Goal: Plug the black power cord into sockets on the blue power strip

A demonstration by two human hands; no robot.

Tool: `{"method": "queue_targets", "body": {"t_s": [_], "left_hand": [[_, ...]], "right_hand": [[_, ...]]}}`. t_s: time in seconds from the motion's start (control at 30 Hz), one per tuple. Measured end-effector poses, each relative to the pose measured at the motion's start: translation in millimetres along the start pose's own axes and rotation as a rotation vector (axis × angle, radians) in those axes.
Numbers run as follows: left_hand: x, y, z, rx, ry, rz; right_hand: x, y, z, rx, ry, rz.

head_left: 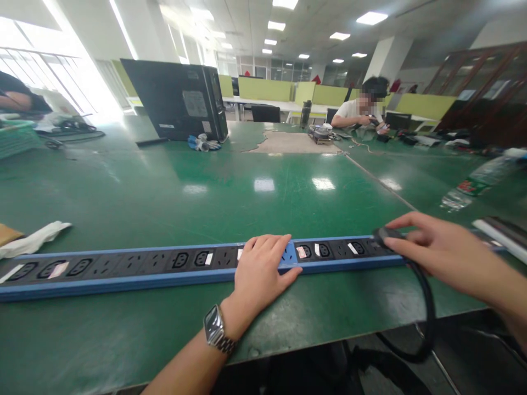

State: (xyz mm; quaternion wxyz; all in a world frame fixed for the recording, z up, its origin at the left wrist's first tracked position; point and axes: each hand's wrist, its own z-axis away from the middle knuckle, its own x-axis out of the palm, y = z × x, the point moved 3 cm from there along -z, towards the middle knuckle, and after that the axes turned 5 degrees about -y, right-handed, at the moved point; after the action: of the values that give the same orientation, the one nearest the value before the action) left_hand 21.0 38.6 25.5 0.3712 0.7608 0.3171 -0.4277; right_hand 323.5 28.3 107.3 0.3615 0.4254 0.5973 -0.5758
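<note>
along the near edge of the green table (164, 186), left to right, a white cloth (35, 238) lies behind the long blue power strip (123, 269), your left hand (259, 269) presses flat and open on its middle, and your right hand (436, 247) pinches a black plug (387, 235) at its right end, cable (426, 312) drooping off the edge.

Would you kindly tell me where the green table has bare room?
Bare: the wide stretch between the long blue power strip and the black computer case. Crowded: the right edge, with a clear plastic bottle, and the far-left corner.
</note>
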Motion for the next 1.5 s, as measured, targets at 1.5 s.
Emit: {"method": "queue_targets", "body": {"t_s": [1.5], "left_hand": [[-15.2, 48, -57, 0.001, 0.399, 0.395]], "right_hand": [[92, 21, -56, -0.010, 0.271, -0.072]]}}
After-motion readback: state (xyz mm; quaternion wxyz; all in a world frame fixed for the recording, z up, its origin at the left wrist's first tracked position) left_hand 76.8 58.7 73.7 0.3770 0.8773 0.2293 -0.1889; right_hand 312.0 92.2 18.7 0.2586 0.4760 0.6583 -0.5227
